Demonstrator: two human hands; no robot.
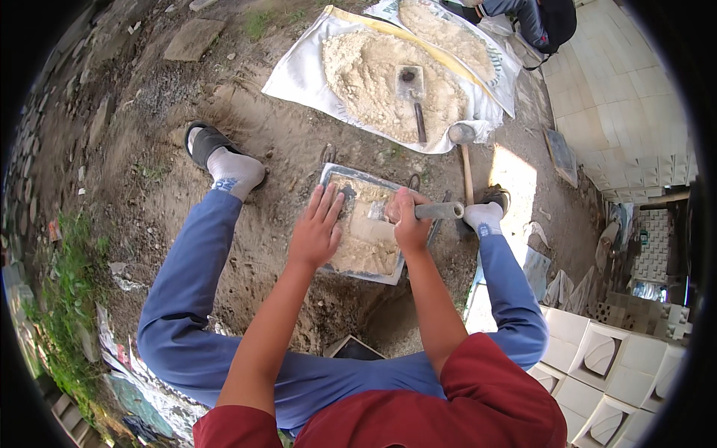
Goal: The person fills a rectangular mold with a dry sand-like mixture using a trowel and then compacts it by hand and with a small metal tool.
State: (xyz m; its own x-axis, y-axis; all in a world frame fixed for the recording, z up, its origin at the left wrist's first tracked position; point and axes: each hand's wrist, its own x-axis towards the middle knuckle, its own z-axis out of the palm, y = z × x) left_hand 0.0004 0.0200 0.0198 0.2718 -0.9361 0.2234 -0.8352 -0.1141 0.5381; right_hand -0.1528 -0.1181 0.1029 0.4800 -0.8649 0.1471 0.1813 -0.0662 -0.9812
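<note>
Between my legs lies a square metal-edged mold (343, 275) filled with pale sandy mix (371, 257). A smooth light patch shows near its middle. My left hand (318, 226) lies flat on the mold's left side, fingers stretched toward the far edge. At the right side, my right hand (408, 224) is closed round the grey tube handle (441, 210) of a tool. The handle's hollow end points right. A light, flat part just left of my fingers may be the tool's blade; my hand hides most of it.
White sacks (295, 78) carry heaped mix beyond the mold, with a small square-bladed shovel (410, 84) on it. A mallet (462, 134) stands near my right foot. Patterned blocks (597, 351) are stacked at right. Another person (523, 22) is at top right.
</note>
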